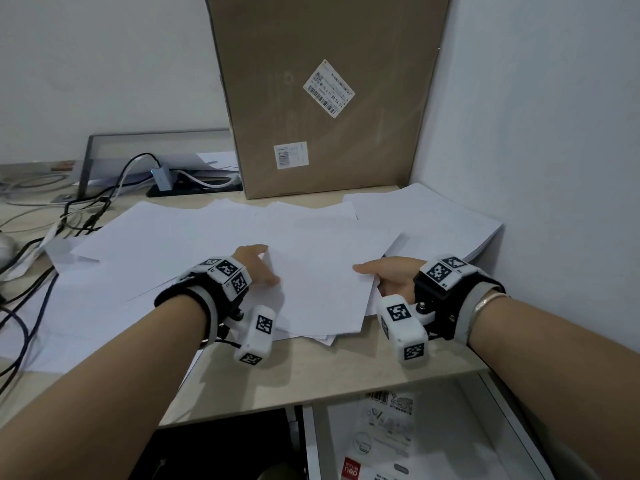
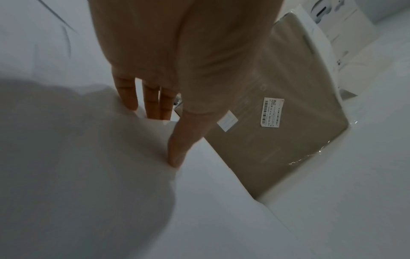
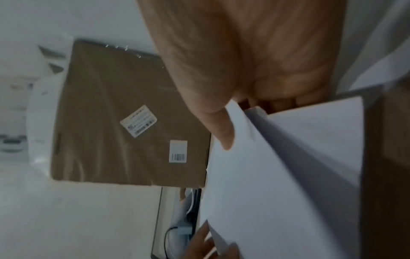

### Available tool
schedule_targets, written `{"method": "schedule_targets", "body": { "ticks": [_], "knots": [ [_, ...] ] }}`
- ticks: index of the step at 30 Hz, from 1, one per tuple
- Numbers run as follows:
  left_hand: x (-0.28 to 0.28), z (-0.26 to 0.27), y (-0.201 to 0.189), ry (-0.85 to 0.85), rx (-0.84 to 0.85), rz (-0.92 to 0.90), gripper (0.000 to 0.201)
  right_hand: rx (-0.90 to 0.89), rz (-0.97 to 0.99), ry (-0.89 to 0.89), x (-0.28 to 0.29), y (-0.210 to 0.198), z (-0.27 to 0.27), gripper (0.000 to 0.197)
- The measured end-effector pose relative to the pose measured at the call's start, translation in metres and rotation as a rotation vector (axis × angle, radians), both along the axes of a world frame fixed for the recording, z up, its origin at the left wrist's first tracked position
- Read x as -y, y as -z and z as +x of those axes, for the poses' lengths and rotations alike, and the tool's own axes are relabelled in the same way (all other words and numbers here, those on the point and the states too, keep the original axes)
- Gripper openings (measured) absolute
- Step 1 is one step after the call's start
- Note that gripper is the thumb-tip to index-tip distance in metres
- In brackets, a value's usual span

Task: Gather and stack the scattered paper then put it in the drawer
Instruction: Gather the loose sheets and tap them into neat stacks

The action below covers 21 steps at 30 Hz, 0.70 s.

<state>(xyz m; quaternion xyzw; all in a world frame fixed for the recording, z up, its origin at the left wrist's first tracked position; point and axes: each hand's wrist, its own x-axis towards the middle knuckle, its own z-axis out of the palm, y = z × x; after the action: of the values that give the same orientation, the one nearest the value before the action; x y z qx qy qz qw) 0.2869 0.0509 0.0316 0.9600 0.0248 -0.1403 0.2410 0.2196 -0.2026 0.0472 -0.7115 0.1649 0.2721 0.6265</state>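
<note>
Left hand (image 1: pixel 258 266) and right hand (image 1: pixel 391 277) each pinch an opposite edge of a small bundle of paper (image 1: pixel 322 292) near the counter (image 1: pixel 311 372) front edge, thumbs on top, fingers beneath; step in hand looks like gathering. Next move likely needs squaring this bundle and sweeping in the loose sheets (image 1: pixel 166 230) spread toward the cardboard box (image 1: pixel 329 98), then lowering all into the open drawer (image 1: pixel 460 427) below. Sheet count under the bundle hidden; drawer cut off at frame bottom; right wrist view blurred
</note>
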Motion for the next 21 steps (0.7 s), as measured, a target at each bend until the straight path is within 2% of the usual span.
{"method": "schedule_targets", "body": {
  "ticks": [2, 4, 5, 7, 11, 14, 18, 21],
  "knots": [
    [0.003, -0.002, 0.002, 0.036, -0.032, -0.015, 0.078, 0.008, -0.208, -0.017, -0.004, 0.002, 0.01, 0.04],
    [0.001, -0.004, 0.005, 0.044, -0.021, -0.006, 0.086, 0.093, -0.419, -0.07, -0.006, 0.005, 0.015, 0.047],
    [-0.001, -0.005, 0.007, 0.026, -0.002, -0.018, 0.087, 0.146, -0.454, -0.057, -0.006, 0.005, 0.015, 0.049],
    [-0.007, -0.005, 0.009, -0.051, 0.044, -0.074, 0.083, 0.231, -0.448, 0.007, -0.006, 0.002, 0.008, 0.051],
    [-0.017, -0.013, 0.002, -0.205, 0.07, -0.169, 0.083, 0.383, -0.375, 0.178, 0.006, -0.001, -0.005, 0.033],
    [-0.018, -0.023, -0.006, -0.301, 0.103, -0.197, 0.087, 0.471, -0.339, 0.291, 0.022, -0.009, -0.023, 0.028],
    [-0.019, -0.03, -0.006, -0.393, 0.081, -0.192, 0.094, 0.466, -0.268, 0.379, 0.044, -0.008, -0.039, 0.02],
    [-0.016, -0.036, -0.006, -0.456, 0.057, -0.304, 0.098, 0.449, -0.252, 0.416, 0.064, 0.001, -0.045, 0.023]
  ]
}}
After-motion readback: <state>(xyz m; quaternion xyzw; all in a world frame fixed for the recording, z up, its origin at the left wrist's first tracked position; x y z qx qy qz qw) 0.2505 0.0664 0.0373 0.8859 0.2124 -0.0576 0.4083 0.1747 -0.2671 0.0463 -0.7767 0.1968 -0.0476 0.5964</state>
